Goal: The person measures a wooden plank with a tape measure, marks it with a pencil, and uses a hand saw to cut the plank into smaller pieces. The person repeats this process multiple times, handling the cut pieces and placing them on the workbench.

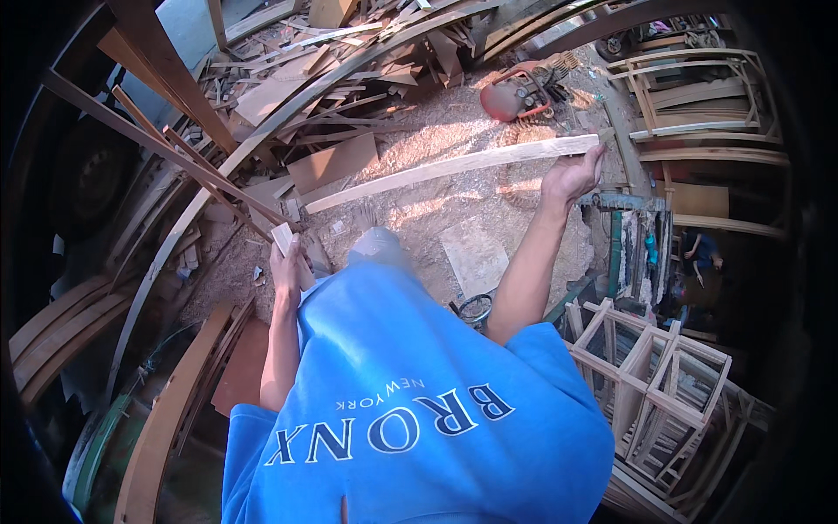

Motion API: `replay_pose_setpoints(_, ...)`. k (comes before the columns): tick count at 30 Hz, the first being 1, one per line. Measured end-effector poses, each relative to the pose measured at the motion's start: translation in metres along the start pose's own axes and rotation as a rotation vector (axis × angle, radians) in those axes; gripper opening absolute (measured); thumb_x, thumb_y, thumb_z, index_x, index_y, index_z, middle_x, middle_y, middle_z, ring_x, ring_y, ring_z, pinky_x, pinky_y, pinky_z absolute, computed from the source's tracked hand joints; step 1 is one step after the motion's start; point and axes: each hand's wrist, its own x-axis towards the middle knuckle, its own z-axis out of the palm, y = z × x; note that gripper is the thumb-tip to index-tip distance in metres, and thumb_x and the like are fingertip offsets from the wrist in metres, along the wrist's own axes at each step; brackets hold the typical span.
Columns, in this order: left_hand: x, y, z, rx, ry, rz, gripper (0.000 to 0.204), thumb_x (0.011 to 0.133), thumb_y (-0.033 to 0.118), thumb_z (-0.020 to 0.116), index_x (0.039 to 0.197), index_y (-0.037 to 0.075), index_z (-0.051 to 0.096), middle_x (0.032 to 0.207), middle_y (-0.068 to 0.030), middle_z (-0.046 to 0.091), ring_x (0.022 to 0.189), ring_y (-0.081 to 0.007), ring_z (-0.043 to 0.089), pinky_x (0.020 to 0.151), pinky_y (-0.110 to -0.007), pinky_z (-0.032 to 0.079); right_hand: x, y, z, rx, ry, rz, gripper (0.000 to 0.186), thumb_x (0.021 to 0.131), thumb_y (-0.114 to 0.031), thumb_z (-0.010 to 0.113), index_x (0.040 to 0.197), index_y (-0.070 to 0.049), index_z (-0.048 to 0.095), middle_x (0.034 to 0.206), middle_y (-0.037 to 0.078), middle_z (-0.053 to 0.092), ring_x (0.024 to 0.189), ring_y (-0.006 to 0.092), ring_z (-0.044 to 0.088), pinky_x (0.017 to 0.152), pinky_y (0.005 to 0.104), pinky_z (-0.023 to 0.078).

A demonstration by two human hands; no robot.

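My right hand [572, 181] is raised to the right and closed around the far end of a long pale wooden plank [463, 166]. The plank stretches leftward across the view, slightly bowed by the lens, and its other end comes near the floor scraps. In my left hand [288, 266], low at the left beside my blue shirt, is a piece of pale wood [281, 234] whose squared end sticks up above my fingers. A gap separates it from the plank. My fingers partly cover this piece, and its full length cannot be made out.
A red compressor-like machine [502, 102] with a coiled hose stands beyond the plank. Scrap wood [332, 87] is heaped at the far left. Wooden frames [646, 375] stack up at the right. Long boards [175, 419] lean at the lower left. Sawdust covers the floor [419, 205].
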Motion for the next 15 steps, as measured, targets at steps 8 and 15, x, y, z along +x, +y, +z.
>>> replay_pose_setpoints(8,-0.021,-0.011,-0.014,-0.029,0.061,-0.013,0.03,0.097,0.033,0.062,0.106,0.007,0.05,0.075,-0.0041,0.055,0.058,-0.0143,0.057,0.051,-0.029,0.048,0.006,-0.008,-0.045,0.462,0.003,0.285,0.042,0.107,-0.038,0.034,0.125,-0.004,0.051,0.083,0.007,0.049,0.071,0.0189,0.046,0.064,0.0338,0.042)
replay_pose_setpoints(15,-0.023,0.046,0.01,-0.237,-0.077,-0.01,0.029,0.098,0.031,0.062,0.111,0.009,0.049,0.081,-0.0055,0.058,0.063,-0.0166,0.059,0.055,-0.031,0.051,-0.02,-0.034,0.019,0.497,-0.264,0.52,0.044,0.099,-0.029,0.058,0.131,0.001,0.052,0.105,0.016,0.063,0.097,0.0294,0.064,0.09,0.0489,0.054)
